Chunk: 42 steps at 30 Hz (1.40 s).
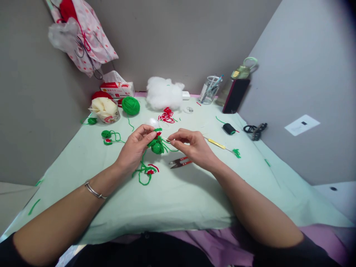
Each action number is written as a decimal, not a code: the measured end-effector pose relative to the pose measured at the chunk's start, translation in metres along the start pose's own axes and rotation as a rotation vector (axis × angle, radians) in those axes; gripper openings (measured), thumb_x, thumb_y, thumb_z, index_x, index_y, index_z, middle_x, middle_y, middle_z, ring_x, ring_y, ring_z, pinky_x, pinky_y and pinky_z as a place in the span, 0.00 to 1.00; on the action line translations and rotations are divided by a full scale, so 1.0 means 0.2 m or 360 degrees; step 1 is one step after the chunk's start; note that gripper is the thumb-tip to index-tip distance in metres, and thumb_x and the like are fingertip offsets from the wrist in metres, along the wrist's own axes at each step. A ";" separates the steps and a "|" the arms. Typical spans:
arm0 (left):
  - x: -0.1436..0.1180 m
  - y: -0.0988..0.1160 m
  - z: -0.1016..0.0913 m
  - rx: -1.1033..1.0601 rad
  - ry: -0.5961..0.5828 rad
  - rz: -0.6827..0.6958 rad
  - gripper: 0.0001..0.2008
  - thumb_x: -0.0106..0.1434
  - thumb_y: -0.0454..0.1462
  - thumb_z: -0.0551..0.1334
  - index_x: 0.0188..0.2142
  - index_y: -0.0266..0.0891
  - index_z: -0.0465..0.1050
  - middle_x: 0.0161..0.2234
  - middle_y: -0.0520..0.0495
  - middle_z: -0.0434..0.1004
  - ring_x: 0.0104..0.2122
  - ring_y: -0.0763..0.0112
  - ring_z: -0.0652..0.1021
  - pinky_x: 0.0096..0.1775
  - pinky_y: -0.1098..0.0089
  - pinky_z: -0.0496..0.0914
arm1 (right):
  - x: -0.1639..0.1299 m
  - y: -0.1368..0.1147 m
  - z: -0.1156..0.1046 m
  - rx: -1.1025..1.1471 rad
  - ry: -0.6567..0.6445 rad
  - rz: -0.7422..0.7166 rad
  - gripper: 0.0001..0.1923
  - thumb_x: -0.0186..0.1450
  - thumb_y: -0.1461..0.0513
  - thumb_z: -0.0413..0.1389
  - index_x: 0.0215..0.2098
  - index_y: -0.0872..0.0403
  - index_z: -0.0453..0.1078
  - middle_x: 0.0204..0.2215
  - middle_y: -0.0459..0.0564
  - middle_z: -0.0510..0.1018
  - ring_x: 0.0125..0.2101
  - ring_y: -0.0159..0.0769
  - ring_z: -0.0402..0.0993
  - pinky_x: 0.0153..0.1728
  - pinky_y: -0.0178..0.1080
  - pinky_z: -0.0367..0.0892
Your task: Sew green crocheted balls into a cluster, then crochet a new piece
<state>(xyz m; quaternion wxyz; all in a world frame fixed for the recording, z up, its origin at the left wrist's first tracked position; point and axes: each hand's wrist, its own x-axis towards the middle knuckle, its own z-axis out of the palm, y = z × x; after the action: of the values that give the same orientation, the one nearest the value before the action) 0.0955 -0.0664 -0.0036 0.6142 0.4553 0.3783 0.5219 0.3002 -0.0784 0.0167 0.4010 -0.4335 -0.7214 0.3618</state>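
Observation:
Between the thumb and fingers of my left hand (137,142) is a green crocheted piece (156,146) with a red and white part at its top and loose green yarn ends. My right hand (194,146) pinches a thin needle (166,139), its tip pointing at the crocheted piece; whether it enters the stitches I cannot tell. Thread snips (179,162) with red handles lie on the table below my right hand, partly hidden by it. Closer to me rests a small red and green crocheted piece (150,171) with trailing green yarn.
The yellow-handled crochet hook (217,144) and black thread spool (229,128) lie to the right. White stuffing (164,92), a green yarn ball (130,105) and tangled red yarn (167,115) are farther back. A phone (236,96) leans against a bottle (241,72). Small crocheted pieces (106,136) lie left.

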 end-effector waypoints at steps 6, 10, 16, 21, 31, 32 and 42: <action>0.00 0.00 -0.01 -0.0069 -0.0070 -0.0074 0.10 0.59 0.40 0.74 0.38 0.40 0.80 0.33 0.52 0.80 0.32 0.76 0.77 0.34 0.77 0.71 | 0.01 0.01 -0.01 0.0063 -0.0010 -0.0051 0.07 0.66 0.64 0.59 0.37 0.55 0.81 0.33 0.48 0.79 0.32 0.31 0.72 0.36 0.37 0.67; 0.01 0.01 -0.02 -0.0130 -0.0172 -0.0187 0.10 0.60 0.41 0.74 0.39 0.39 0.81 0.32 0.52 0.81 0.32 0.77 0.78 0.36 0.77 0.73 | 0.01 0.02 -0.02 0.0088 -0.0036 -0.0085 0.06 0.67 0.63 0.60 0.37 0.54 0.81 0.33 0.48 0.79 0.32 0.31 0.72 0.37 0.38 0.67; 0.02 0.03 -0.05 -0.0166 -0.0341 -0.0411 0.12 0.60 0.41 0.74 0.38 0.36 0.81 0.34 0.48 0.82 0.33 0.73 0.80 0.36 0.75 0.75 | 0.02 0.04 -0.04 0.0143 -0.0053 -0.0149 0.05 0.66 0.63 0.62 0.37 0.53 0.82 0.32 0.47 0.77 0.33 0.31 0.72 0.39 0.38 0.68; 0.00 0.03 -0.03 -0.0216 -0.0345 -0.0403 0.11 0.59 0.39 0.75 0.38 0.37 0.80 0.33 0.47 0.83 0.33 0.71 0.82 0.36 0.75 0.75 | 0.02 0.04 -0.02 0.0181 -0.0070 -0.0178 0.05 0.67 0.61 0.62 0.36 0.52 0.81 0.32 0.48 0.78 0.33 0.33 0.74 0.39 0.39 0.70; -0.02 0.01 0.01 -0.0168 -0.0321 -0.0288 0.11 0.59 0.39 0.74 0.38 0.38 0.76 0.31 0.49 0.83 0.33 0.70 0.82 0.37 0.73 0.75 | -0.02 0.04 0.09 0.0033 0.0164 -0.0129 0.02 0.67 0.63 0.58 0.36 0.52 0.69 0.30 0.46 0.78 0.31 0.32 0.75 0.37 0.37 0.70; -0.02 0.01 0.01 -0.0134 -0.0289 -0.0272 0.11 0.59 0.39 0.74 0.37 0.38 0.76 0.31 0.50 0.82 0.32 0.71 0.81 0.35 0.74 0.74 | -0.03 0.03 0.10 -0.0032 0.0155 -0.0198 0.01 0.69 0.63 0.57 0.37 0.52 0.68 0.31 0.46 0.78 0.32 0.32 0.75 0.38 0.37 0.70; -0.03 -0.06 0.02 0.0303 -0.0186 -0.0073 0.10 0.61 0.42 0.70 0.35 0.39 0.75 0.27 0.53 0.75 0.28 0.73 0.74 0.32 0.73 0.67 | -0.05 0.03 0.12 -0.0988 0.0059 -0.0418 0.12 0.74 0.61 0.49 0.38 0.52 0.73 0.32 0.50 0.79 0.30 0.33 0.71 0.30 0.36 0.58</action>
<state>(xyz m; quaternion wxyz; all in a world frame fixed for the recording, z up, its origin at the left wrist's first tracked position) 0.1021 -0.0736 -0.0139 0.6009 0.5324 0.4001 0.4420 0.2841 -0.0893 -0.0010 0.3061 -0.4448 -0.8394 0.0622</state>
